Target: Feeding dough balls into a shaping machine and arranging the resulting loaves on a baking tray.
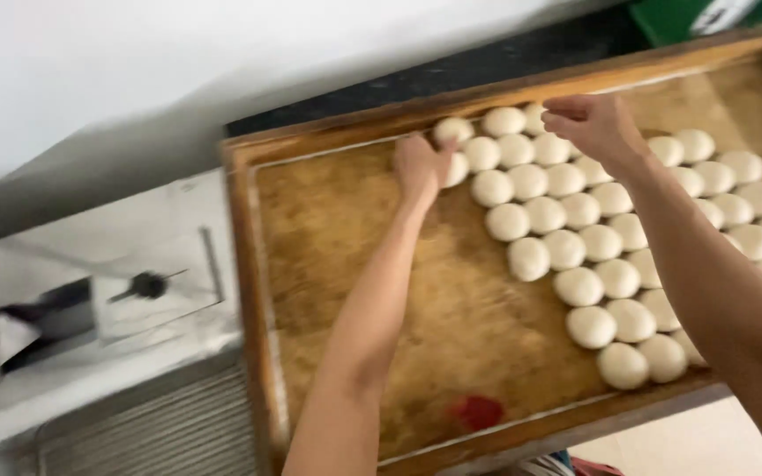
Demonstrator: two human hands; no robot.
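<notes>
A large wooden tray (337,264) holds several round white dough balls (575,286) packed in rows on its right half. My left hand (418,166) reaches to the far edge of the rows, its fingers touching a dough ball (453,130) at the back left corner of the group. My right hand (594,122) hovers over the far rows with its fingers pinched together; whether it holds anything cannot be seen. The left half of the tray is bare wood dusted with flour.
A red smudge (476,412) lies near the tray's front rim. Left of the tray stands a grey metal machine (116,300) with a black knob (146,285) and a ribbed panel (160,432). A white wall (134,62) runs behind.
</notes>
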